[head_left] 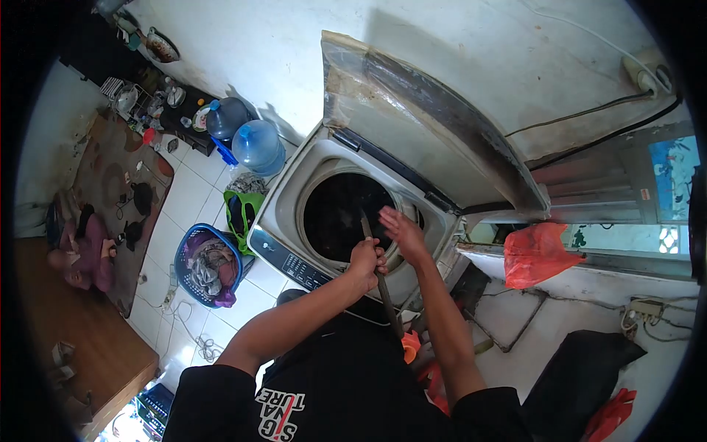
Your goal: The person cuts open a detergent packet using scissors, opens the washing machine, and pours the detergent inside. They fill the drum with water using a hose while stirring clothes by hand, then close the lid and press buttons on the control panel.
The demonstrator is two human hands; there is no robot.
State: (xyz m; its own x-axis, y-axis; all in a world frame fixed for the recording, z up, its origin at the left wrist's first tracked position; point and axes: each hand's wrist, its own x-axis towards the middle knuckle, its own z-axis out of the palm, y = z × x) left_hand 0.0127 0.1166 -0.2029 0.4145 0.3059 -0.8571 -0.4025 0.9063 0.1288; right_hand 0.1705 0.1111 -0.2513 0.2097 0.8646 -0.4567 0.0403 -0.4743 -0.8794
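My left hand (367, 260) is closed around a long grey-brown hose (387, 300), whose upper end reaches over the tub. To its right, my right hand (401, 230) is held with its fingers stretched out, above the right side of the tub opening. Both hands are over a top-loading washing machine (278, 259) with its lid (434, 110) raised against the wall. Inside the round tub (342, 214) it is very dark, so the contents cannot be made out.
A blue laundry basket (184, 272) with clothes and a green bag (239, 221) stand left of the machine. Two water jugs (258, 147) are by the wall. A red plastic bag (536, 254) hangs at right. Another person (88, 254) sits on the floor at far left.
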